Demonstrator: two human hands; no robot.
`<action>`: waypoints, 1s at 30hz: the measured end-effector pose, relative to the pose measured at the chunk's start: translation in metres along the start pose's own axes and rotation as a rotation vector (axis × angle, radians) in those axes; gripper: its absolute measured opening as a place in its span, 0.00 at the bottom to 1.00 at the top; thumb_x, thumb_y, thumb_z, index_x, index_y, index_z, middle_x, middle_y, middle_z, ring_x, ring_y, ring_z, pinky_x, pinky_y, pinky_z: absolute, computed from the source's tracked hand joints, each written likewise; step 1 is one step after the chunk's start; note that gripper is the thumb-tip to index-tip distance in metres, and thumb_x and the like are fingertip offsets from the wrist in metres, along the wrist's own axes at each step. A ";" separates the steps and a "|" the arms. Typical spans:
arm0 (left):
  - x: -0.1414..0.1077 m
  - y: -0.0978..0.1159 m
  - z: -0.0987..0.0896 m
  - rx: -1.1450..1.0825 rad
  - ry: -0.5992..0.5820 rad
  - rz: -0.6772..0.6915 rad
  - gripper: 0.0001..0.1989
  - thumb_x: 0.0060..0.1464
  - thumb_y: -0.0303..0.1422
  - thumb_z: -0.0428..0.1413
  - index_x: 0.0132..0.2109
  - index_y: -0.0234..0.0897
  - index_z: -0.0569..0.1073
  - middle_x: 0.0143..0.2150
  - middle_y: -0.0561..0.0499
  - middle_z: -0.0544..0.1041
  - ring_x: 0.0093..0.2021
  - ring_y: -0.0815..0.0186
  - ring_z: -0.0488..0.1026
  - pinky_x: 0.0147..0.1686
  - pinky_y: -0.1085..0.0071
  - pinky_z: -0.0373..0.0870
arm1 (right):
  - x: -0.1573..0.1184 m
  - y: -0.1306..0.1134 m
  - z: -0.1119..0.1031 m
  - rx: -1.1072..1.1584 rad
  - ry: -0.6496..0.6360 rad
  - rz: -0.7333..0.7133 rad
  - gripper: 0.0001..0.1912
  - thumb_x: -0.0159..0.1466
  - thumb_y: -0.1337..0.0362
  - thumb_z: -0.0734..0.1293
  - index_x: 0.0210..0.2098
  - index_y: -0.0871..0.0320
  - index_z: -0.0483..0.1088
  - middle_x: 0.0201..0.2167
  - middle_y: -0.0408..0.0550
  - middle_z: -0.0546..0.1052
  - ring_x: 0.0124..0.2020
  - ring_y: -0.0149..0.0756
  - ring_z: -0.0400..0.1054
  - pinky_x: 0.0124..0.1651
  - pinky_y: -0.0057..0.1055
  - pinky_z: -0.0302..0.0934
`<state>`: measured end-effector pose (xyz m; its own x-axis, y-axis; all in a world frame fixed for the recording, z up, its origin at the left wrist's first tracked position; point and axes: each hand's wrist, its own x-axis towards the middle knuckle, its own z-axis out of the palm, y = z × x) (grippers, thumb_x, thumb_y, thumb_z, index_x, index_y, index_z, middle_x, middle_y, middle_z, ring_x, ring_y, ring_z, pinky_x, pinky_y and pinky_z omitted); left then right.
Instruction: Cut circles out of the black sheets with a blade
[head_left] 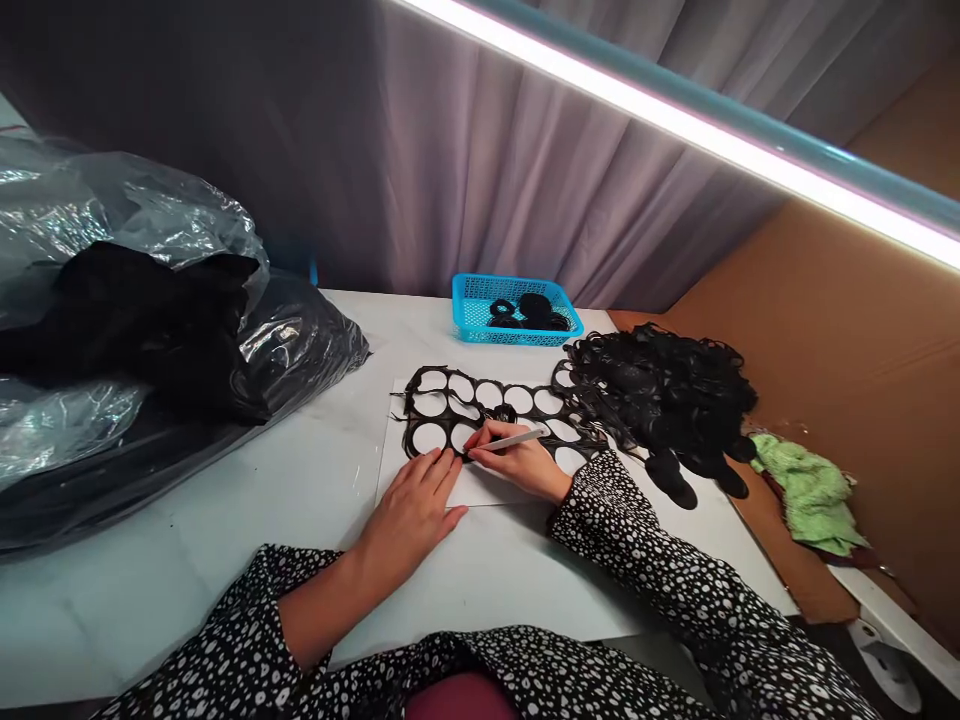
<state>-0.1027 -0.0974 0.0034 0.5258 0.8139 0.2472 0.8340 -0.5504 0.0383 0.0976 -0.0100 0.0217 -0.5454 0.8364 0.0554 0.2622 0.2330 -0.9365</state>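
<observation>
Left hand (411,510) flat on white sheet (480,485), fingertips touching black perforated strip (487,405); right hand (517,462) pinching slim tool (514,439) over strip; blue basket (516,309) behind, black scrap pile (664,395) right, plastic bag (150,330) left on bench (315,480)

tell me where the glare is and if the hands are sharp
Head view: the light strip is blown out white, the plastic bag shows bright glints, and both hands, left and right, look sharp; straight edges bow near the frame's corners.

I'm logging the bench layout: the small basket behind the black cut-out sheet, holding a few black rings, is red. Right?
Not quite. The head view shows the basket is blue, not red. It does sit behind the black cut-out sheet and holds a few black rings.
</observation>
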 end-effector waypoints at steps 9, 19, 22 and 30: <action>-0.002 0.003 0.006 -0.020 0.044 -0.019 0.23 0.68 0.39 0.45 0.63 0.31 0.67 0.60 0.41 0.72 0.56 0.49 0.66 0.55 0.53 0.65 | -0.006 0.010 0.013 -0.341 -0.038 -0.149 0.06 0.65 0.66 0.65 0.30 0.56 0.66 0.35 0.49 0.76 0.36 0.37 0.68 0.39 0.32 0.62; -0.003 -0.001 -0.004 -0.027 0.052 0.029 0.22 0.68 0.38 0.46 0.62 0.28 0.66 0.61 0.40 0.71 0.55 0.52 0.68 0.54 0.54 0.67 | 0.040 -0.001 -0.068 -0.155 0.552 0.043 0.13 0.61 0.60 0.67 0.24 0.55 0.61 0.29 0.48 0.75 0.28 0.34 0.66 0.28 0.29 0.60; -0.008 -0.001 -0.008 -0.033 0.072 0.055 0.21 0.68 0.36 0.46 0.62 0.29 0.65 0.61 0.40 0.71 0.59 0.52 0.67 0.57 0.55 0.66 | 0.039 -0.013 -0.047 0.218 0.225 0.212 0.15 0.55 0.57 0.72 0.24 0.56 0.63 0.29 0.48 0.76 0.29 0.34 0.69 0.21 0.24 0.58; -0.024 -0.006 -0.015 -0.009 0.073 -0.017 0.19 0.69 0.36 0.45 0.58 0.27 0.69 0.57 0.36 0.73 0.59 0.51 0.69 0.59 0.52 0.66 | 0.030 -0.022 0.017 0.520 -0.096 0.172 0.17 0.56 0.55 0.72 0.27 0.55 0.60 0.35 0.46 0.75 0.36 0.34 0.73 0.32 0.28 0.67</action>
<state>-0.1226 -0.1161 0.0117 0.4975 0.8076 0.3166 0.8411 -0.5383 0.0515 0.0619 0.0013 0.0378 -0.6058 0.7861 -0.1228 -0.0600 -0.1990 -0.9782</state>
